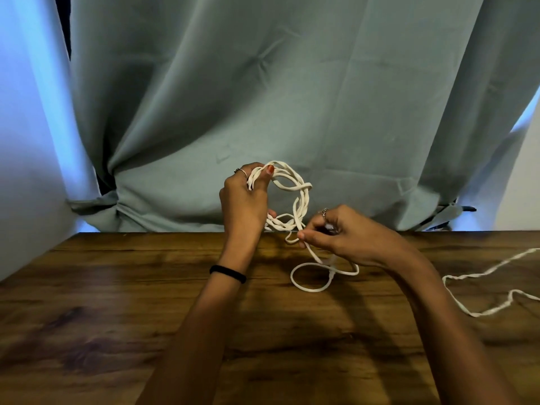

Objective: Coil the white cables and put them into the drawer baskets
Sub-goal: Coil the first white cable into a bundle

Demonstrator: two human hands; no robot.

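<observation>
**Both hands work a white cable coil above a wooden table**

A grey-green curtain (292, 97) hangs in soft folds behind the table (117, 317), bunched and gathered at the table's far edge. Pale blue-lit fabric or wall flanks it on the left, and a light wall shows at the far right. The table has a dark brown wood-grain surface with a slight sheen, and the forearms throw shadows across it. A black band (228, 273) circles the left wrist; each hand wears a ring.

The white cable (295, 188) is flat, soft-looking and cord-like. Several turns form a rough, loose ring held upright in the air above the far part of the table. The left hand (244, 200) grips the ring's left side, its thumb, with a red-painted nail, pressing the strands near the top and its fingers curled round them. The right hand (344, 235) is at the ring's lower right and pinches a single strand between thumb and fingertips.

From that pinch the cable drops to the table and lies in a small round loop (311, 277) just under the right hand. Further right, a slack, wavy run of white cable (479, 274) trails over the wood to the edge of view; whether it joins the loop is hidden by the right forearm.
</observation>
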